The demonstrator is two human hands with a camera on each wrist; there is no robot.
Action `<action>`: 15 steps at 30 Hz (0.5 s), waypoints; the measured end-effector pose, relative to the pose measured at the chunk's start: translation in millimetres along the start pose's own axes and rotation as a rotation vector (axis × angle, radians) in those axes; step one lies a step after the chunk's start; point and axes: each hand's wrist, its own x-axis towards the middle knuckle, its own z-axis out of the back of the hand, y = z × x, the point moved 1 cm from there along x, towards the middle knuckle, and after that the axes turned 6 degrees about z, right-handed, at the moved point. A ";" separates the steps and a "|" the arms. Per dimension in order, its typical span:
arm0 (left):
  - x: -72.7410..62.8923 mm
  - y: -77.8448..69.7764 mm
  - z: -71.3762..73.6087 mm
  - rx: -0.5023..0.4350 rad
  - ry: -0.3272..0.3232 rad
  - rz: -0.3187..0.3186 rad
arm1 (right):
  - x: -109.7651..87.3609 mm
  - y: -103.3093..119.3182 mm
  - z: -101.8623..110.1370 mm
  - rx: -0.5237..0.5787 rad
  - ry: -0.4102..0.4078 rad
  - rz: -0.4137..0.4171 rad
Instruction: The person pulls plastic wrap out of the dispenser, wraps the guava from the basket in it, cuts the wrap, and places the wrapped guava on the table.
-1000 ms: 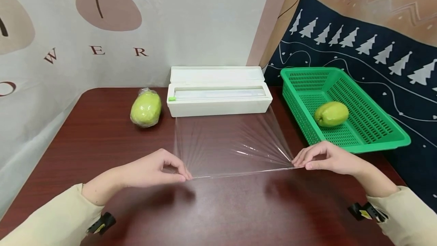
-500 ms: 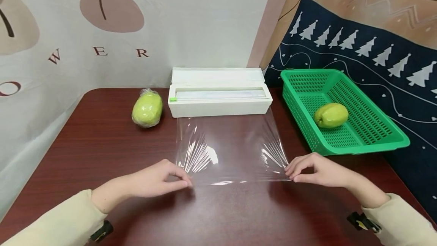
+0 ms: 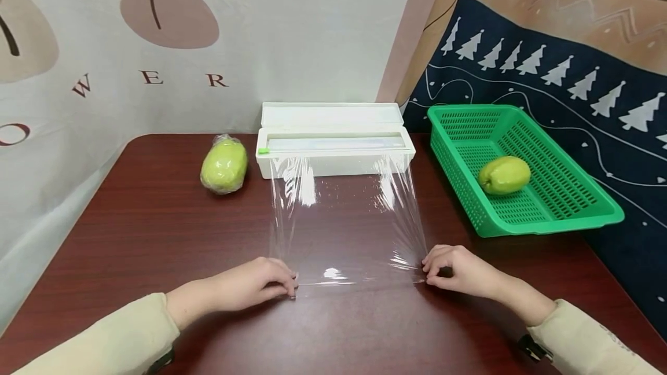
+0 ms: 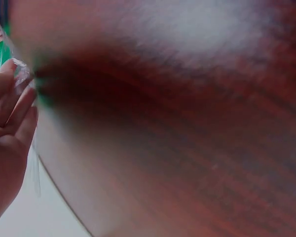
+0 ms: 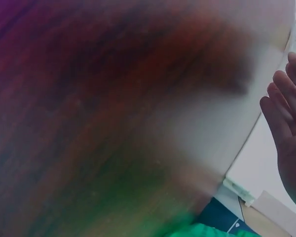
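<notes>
A sheet of clear plastic wrap point(image 3: 344, 236) stretches over the table from a white dispenser box point(image 3: 339, 165) with its lid raised. My left hand point(image 3: 255, 283) pinches the sheet's near left corner between thumb and fingers. At the near right corner, my right hand point(image 3: 461, 271) pinches the wrap the same way. Creases and bright glare run along both sides of the film. In the left wrist view a bit of crumpled wrap point(image 4: 20, 71) shows at the left fingertips. The right wrist view has the right hand at its right edge, its fingertips partly cut off.
A green fruit wrapped in film point(image 3: 224, 165) sits left of the box. To the right, a green plastic basket point(image 3: 568, 227) holds an unwrapped green fruit point(image 3: 504, 175). A small green slider point(image 3: 263, 151) is at the box's left end. Patterned cloths hang behind the dark wooden table point(image 3: 156, 219).
Both hands have come nearer and lower, the right also leftward, drawing the wrap's near edge toward me. The film now shows glare up at the box's front.
</notes>
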 end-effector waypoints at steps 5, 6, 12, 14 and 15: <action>0.1 3.1 -6.6 0.056 -0.050 -0.054 | 0.3 -2.2 -4.0 -0.095 0.044 0.058; 0.1 3.4 -7.7 0.062 -0.058 -0.061 | 0.6 -2.2 -4.3 -0.109 0.053 0.057; -2.9 3.4 -11.4 0.121 -0.140 -0.063 | 0.9 1.2 -1.3 -0.150 0.120 -0.012; -4.3 2.2 -10.8 0.134 -0.168 -0.042 | 0.9 2.3 1.8 -0.132 0.160 -0.056; -4.8 0.9 -9.5 0.136 -0.180 -0.023 | 1.2 2.6 3.8 -0.119 0.177 -0.080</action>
